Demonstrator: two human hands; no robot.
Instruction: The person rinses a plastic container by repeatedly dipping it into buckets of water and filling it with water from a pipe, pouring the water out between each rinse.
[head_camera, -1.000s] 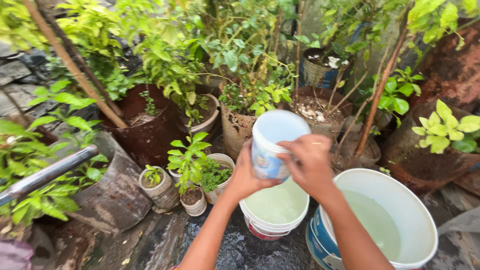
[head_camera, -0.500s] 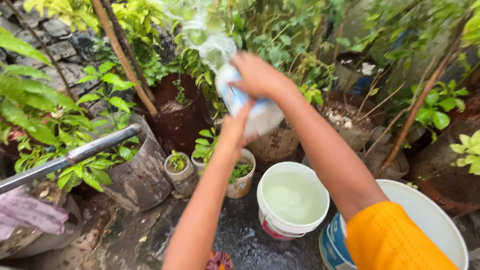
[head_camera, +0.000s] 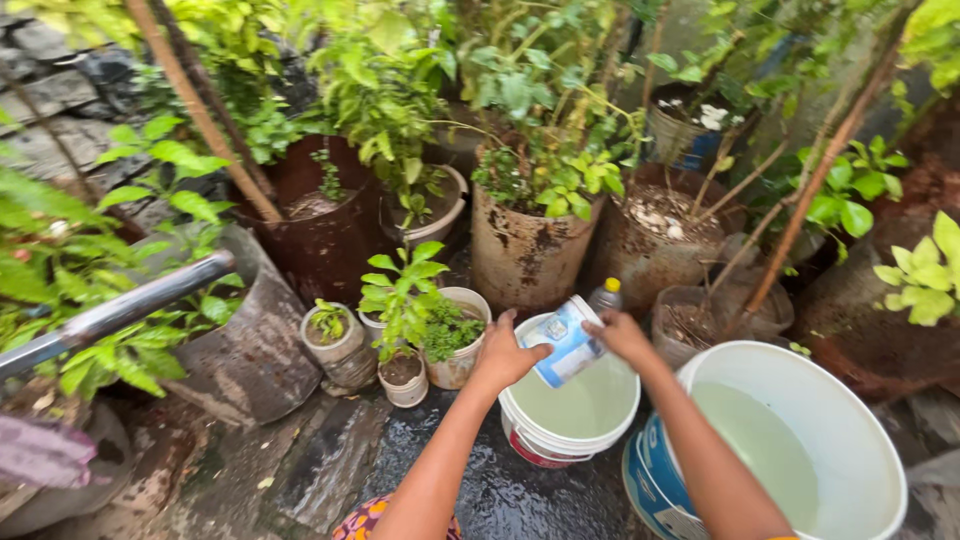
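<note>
Both your hands clamp one small plastic container (head_camera: 566, 341), white w/ blue label. It's tipped on its side, mouth up-left, base down-right, held right over the open top of the small white bucket (head_camera: 540, 433).

L hand (head_camera: 506, 353): wraps the container's left/lower side, thumb pointing up by the rim. Closed on it.
R hand (head_camera: 622, 336): grips the right side near the base, fingers curled round. Closed on it too.

Below the grip: small white bucket holds pale greenish water, level fairly high. Can't tell if the container touches the water or the bucket rim.

Right of the grip, just beside the small bucket: big white bucket (head_camera: 850, 398) w/ blue outside, also w/ pale water. The two buckets look touching or nearly so.

Just behind the grip: a bottle top w/ yellow cap (head_camera: 606, 293) peeks up above the container.

Left of the grip: cluster of small pots w/ green seedlings (head_camera: 405, 300), near your L hand, not touching it.

Beyond the grip: rusty metal drum planter (head_camera: 525, 255) w/ leafy plant, another rusty pot w/ pale stones on the soil (head_camera: 650, 222).

Far left of the grip: grey metal pipe (head_camera: 110, 312) running across the foliage, well apart from both hands.

Ground under the buckets: wet dark stone (head_camera: 480, 495).
</note>
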